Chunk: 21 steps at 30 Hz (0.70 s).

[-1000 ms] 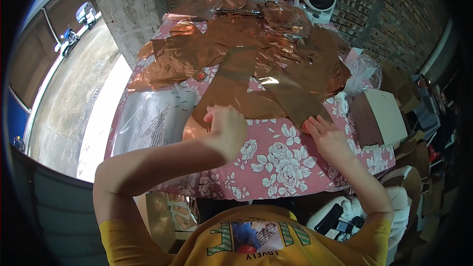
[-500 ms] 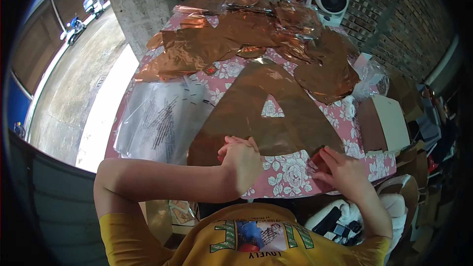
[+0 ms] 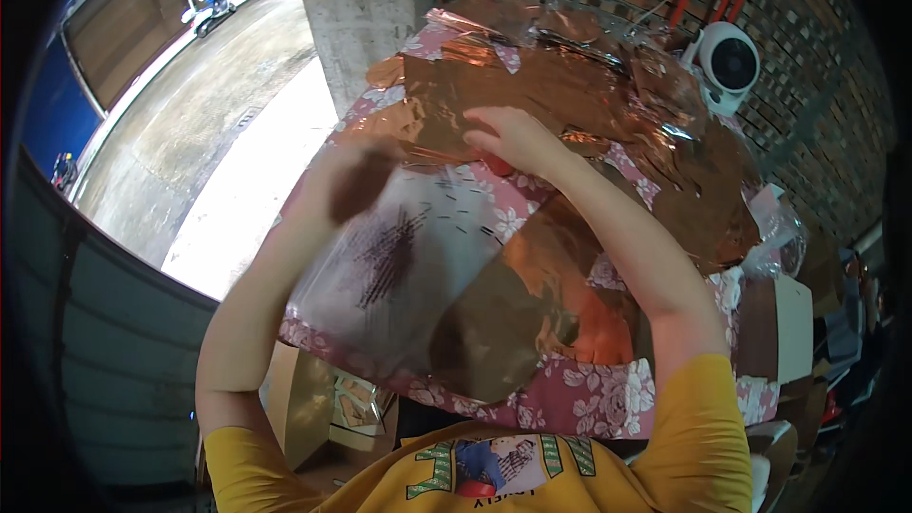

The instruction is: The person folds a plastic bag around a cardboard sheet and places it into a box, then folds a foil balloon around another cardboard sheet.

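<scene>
A flat copper-coloured foil balloon shaped like an A (image 3: 499,318) lies on the table in front of me. Its right part is wrinkled and shines orange. To its left is a clear plastic sheet or bag (image 3: 328,285) with many short, thin dark strips (image 3: 394,252) on it. My left hand (image 3: 366,176) is over the far left part of the plastic; motion smears its fingers. Farther right, my right hand (image 3: 518,138) reaches across the foil, fingers bent and apart, just above a small red thing (image 3: 499,164). Nothing shows between those fingers.
More copper foil pieces (image 3: 532,81) cover the far side of the flowered pink cloth (image 3: 608,394). A white fan (image 3: 730,62) stands at the back right by the brick wall. Clear wrapping (image 3: 781,233) and a box (image 3: 790,328) are at the right edge.
Both hands have left the balloon's near edge and moved to the far left. The balloon now looks wrinkled on its right. The whole view has shifted.
</scene>
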Each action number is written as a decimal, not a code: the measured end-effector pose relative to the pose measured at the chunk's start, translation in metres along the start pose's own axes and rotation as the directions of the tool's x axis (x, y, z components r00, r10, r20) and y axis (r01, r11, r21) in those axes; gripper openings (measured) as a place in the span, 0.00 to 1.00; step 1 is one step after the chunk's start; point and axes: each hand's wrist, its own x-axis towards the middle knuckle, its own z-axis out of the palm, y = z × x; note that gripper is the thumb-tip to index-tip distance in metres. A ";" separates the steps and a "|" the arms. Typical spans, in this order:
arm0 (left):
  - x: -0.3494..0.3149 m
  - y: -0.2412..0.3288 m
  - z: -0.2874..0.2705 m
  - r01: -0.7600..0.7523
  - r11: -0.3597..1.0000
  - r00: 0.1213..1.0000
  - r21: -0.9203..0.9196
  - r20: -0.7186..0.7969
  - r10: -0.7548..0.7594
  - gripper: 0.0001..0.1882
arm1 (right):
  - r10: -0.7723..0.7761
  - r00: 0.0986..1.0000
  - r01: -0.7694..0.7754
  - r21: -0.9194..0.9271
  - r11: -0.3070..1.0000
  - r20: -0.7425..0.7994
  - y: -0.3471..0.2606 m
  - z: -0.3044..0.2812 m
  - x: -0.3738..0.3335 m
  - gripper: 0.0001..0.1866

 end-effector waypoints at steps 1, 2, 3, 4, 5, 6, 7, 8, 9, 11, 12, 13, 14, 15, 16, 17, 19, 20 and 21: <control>0.017 -0.022 0.002 0.067 0.996 0.998 -0.053 -0.014 -0.067 0.16 | -0.064 0.997 0.065 0.009 0.998 -0.047 0.023 0.017 0.023 0.29; 0.032 -0.024 0.001 0.159 0.985 0.987 -0.067 0.000 -0.160 0.17 | -0.098 0.988 0.098 -0.004 0.995 -0.120 0.038 0.028 0.036 0.29; 0.040 -0.029 -0.003 0.263 0.962 0.965 -0.074 0.010 -0.263 0.18 | -0.105 0.988 0.106 0.005 0.994 -0.110 0.042 0.041 0.040 0.29; 0.047 -0.047 0.009 0.245 0.944 0.968 -0.223 0.005 -0.250 0.19 | -0.077 0.988 0.061 -0.117 0.991 -0.134 0.042 0.054 0.039 0.28; 0.052 -0.053 0.017 0.251 0.942 0.967 -0.223 0.009 -0.255 0.19 | -0.045 0.985 0.004 -0.240 0.971 -0.165 0.045 0.062 0.037 0.27; 0.057 -0.058 0.025 0.168 0.957 0.983 -0.235 -0.031 -0.180 0.21 | 0.064 0.986 -0.081 -0.103 0.991 -0.155 0.048 0.064 0.042 0.23; 0.065 -0.059 0.031 0.082 0.966 0.992 -0.245 -0.072 -0.103 0.22 | 0.067 0.986 -0.083 -0.101 0.991 -0.152 0.054 0.066 0.044 0.23; 0.074 -0.054 0.026 0.159 0.962 0.985 -0.220 0.096 -0.141 0.25 | 0.067 0.984 -0.080 -0.073 0.994 -0.164 0.059 0.067 0.045 0.20; 0.084 -0.054 0.030 0.162 0.961 0.985 -0.223 0.101 -0.142 0.25 | 0.069 0.982 -0.078 -0.045 0.996 -0.178 0.063 0.069 0.046 0.18; 0.102 -0.059 0.042 0.145 0.982 0.988 -0.122 0.064 -0.138 0.28 | 0.082 0.971 -0.083 0.006 0.997 -0.223 0.068 0.069 0.050 0.16; 0.109 -0.062 0.045 0.142 0.982 0.989 -0.123 0.065 -0.135 0.28 | 0.088 0.958 -0.076 0.055 0.996 -0.272 0.069 0.069 0.051 0.15; 0.119 -0.065 0.051 0.158 0.973 0.986 -0.168 0.086 -0.145 0.30 | 0.047 0.940 -0.038 0.032 0.999 -0.337 0.072 0.072 0.050 0.13; 0.124 -0.071 0.055 0.183 0.961 0.981 -0.206 0.105 -0.164 0.32 | 0.045 0.940 -0.036 0.034 0.999 -0.337 0.071 0.073 0.052 0.13; 0.129 -0.076 0.061 0.185 0.962 0.981 -0.203 0.103 -0.167 0.32 | 0.100 0.954 -0.083 0.072 0.994 -0.282 0.070 0.074 0.053 0.12; 0.133 -0.074 0.063 0.260 0.806 0.966 -0.533 0.143 -0.217 0.35 | 0.153 0.962 -0.133 0.103 0.986 -0.226 0.070 0.072 0.055 0.12; 0.135 -0.074 0.063 0.304 0.538 0.948 -0.787 0.197 -0.248 0.38 | 0.147 0.962 -0.127 0.103 0.987 -0.228 0.070 0.073 0.055 0.12; 0.134 -0.050 0.057 0.392 0.469 0.915 -0.791 0.282 -0.289 0.41 | 0.127 0.958 -0.112 0.073 0.991 -0.256 0.078 0.072 0.048 0.11; 0.130 -0.033 0.051 0.481 0.397 0.869 -0.782 0.367 -0.332 0.44 | 0.131 0.957 -0.117 0.069 0.991 -0.259 0.078 0.069 0.045 0.11; 0.126 -0.026 0.048 0.482 0.397 0.868 -0.781 0.363 -0.339 0.44 | 0.133 0.959 -0.123 0.057 0.991 -0.250 0.074 0.069 0.046 0.11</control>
